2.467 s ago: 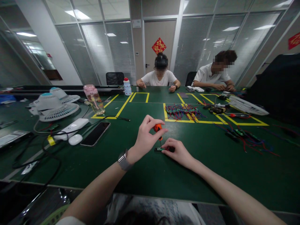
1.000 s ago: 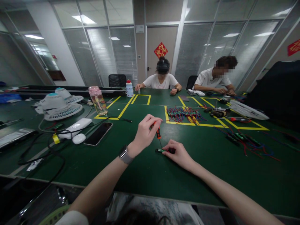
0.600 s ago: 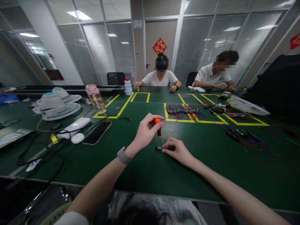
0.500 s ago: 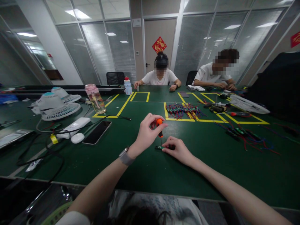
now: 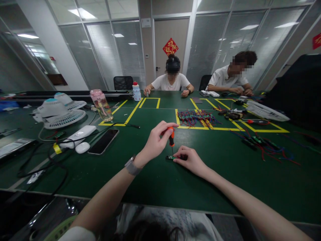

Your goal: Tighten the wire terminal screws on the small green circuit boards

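Closed around the handle of an orange and black screwdriver (image 5: 171, 140) is my left hand (image 5: 158, 139), with a watch on its wrist. The screwdriver stands nearly upright, and its thin shaft reaches down to a small green circuit board (image 5: 170, 157) on the green table. Whether the tip sits in a screw is too small to tell. My right hand (image 5: 188, 158) pinches the board's right end between thumb and fingers, resting low at the tabletop. Something dark with a bit of red lies partly hidden under the right fingers.
Beyond my hands lies a row of wired circuit boards (image 5: 197, 117), with more boards (image 5: 260, 142) to the right. Leftward are a phone (image 5: 104, 142), a white power strip (image 5: 79, 136), a pink-lidded bottle (image 5: 101, 105) and a fan (image 5: 62, 113). Two people sit across the table (image 5: 150, 184).
My left fingers have shifted on the screwdriver's handle, with the thumb drawn back to the left. My right hand and the board keep their place.
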{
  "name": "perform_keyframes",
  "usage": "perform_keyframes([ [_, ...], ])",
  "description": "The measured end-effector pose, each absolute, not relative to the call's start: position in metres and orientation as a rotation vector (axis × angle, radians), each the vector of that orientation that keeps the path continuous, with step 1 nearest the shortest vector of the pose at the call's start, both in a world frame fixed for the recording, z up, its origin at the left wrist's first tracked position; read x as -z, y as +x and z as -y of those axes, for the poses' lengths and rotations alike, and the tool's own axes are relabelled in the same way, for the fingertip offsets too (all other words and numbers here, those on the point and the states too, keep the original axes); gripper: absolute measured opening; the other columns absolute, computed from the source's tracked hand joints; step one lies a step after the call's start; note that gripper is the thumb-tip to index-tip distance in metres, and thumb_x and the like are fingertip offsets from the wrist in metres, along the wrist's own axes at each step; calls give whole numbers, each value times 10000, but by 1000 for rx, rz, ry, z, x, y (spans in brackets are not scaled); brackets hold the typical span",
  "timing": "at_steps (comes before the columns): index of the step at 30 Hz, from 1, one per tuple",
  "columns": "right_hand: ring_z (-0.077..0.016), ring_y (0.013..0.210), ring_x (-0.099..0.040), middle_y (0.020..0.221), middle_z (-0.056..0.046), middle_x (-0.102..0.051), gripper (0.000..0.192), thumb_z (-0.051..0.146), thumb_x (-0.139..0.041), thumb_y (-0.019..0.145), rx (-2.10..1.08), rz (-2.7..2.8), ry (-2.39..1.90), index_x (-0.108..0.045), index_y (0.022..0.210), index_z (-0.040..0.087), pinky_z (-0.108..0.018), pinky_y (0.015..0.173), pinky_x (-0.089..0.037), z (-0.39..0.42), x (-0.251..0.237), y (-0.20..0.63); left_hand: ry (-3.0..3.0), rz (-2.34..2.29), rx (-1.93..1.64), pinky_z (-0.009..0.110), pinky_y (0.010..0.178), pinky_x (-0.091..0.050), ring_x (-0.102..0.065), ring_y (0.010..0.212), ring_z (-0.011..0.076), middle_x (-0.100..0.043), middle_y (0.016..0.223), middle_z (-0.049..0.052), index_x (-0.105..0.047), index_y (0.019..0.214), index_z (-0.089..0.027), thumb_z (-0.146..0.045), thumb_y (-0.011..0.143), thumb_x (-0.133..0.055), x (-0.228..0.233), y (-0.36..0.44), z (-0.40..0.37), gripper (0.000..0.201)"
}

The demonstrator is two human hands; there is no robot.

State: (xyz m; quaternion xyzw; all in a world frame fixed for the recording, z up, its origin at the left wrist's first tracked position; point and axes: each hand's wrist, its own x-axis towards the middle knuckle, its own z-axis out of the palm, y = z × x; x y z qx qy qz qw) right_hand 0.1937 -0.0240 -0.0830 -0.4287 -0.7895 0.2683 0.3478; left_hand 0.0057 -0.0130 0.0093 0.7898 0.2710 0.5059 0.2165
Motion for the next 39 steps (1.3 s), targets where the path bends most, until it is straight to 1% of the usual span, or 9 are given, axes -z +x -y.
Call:
perform_keyframes([
  [3, -143, 666, -549, 752, -19, -587, 79, 199, -708, 779, -693, 2046, -1116, -756, 835, 174, -261, 611, -440, 24, 83, 193, 2189, -865, -1513, 238, 618, -411, -508, 707, 126, -531, 819, 25, -659, 925, -174, -279, 911, -554, -7, 8, 14, 149],
  [6, -147, 670, -556, 753, -21, -593, 83, 223, -705, 785, -698, 2052, -1122, -757, 831, 178, -262, 610, -442, 24, 82, 194, 2219, -992, -1623, 230, 573, -390, -469, 648, 114, -508, 762, 8, -652, 787, -167, -333, 838, -659, -6, 8, 16, 174],
  [11, -143, 656, -548, 747, -19, -588, 87, 225, -704, 785, -699, 2058, -1113, -756, 833, 175, -259, 601, -445, 24, 82, 194, 2290, -877, -1533, 271, 759, -464, -557, 904, 159, -577, 1038, 74, -650, 1080, -173, -268, 981, -382, -7, 3, 17, 301],
  [14, -139, 646, -542, 746, -16, -584, 87, 215, -708, 781, -698, 2063, -1114, -760, 838, 175, -256, 597, -444, 24, 82, 195, 2184, -829, -1479, 229, 626, -447, -556, 777, 127, -592, 1028, 69, -632, 1141, -186, -257, 976, -401, -6, 3, 16, 292],
  [17, -141, 649, -546, 751, -19, -590, 95, 213, -714, 780, -684, 2071, -1115, -765, 851, 175, -259, 604, -446, 24, 83, 195, 2046, -815, -1490, 203, 501, -378, -484, 615, 85, -545, 890, 37, -664, 1089, -190, -277, 948, -477, -5, 7, 14, 249],
  [22, -147, 665, -555, 758, -24, -594, 105, 210, -714, 787, -678, 2074, -1119, -767, 870, 175, -260, 608, -447, 24, 82, 195, 2038, -851, -1553, 199, 518, -386, -458, 610, 80, -482, 797, 8, -704, 889, -178, -291, 867, -622, -7, 9, 14, 142],
  [28, -151, 696, -574, 786, -25, -598, 120, 185, -705, 787, -727, 2124, -1093, -759, 895, 183, -259, 625, -455, 22, 80, 198, 2024, -788, -1450, 175, 500, -410, -515, 634, 59, -563, 1107, 78, -644, 1122, -195, -291, 972, -417, -3, 4, 15, 288],
  [33, -150, 698, -571, 779, -24, -603, 92, 162, -704, 780, -738, 2097, -1089, -741, 865, 170, -257, 637, -449, 23, 81, 199, 1905, -721, -1427, 144, 460, -401, -506, 586, 46, -612, 1039, 65, -616, 1172, -204, -311, 957, -458, 1, 6, 12, 287],
  [39, -149, 681, -561, 769, -26, -598, 68, 165, -703, 781, -729, 2080, -1079, -739, 839, 161, -254, 616, -436, 23, 82, 198, 1820, -753, -1543, 138, 492, -446, -525, 645, 63, -519, 880, 11, -669, 897, -177, -304, 848, -640, 3, 12, 11, 140],
])
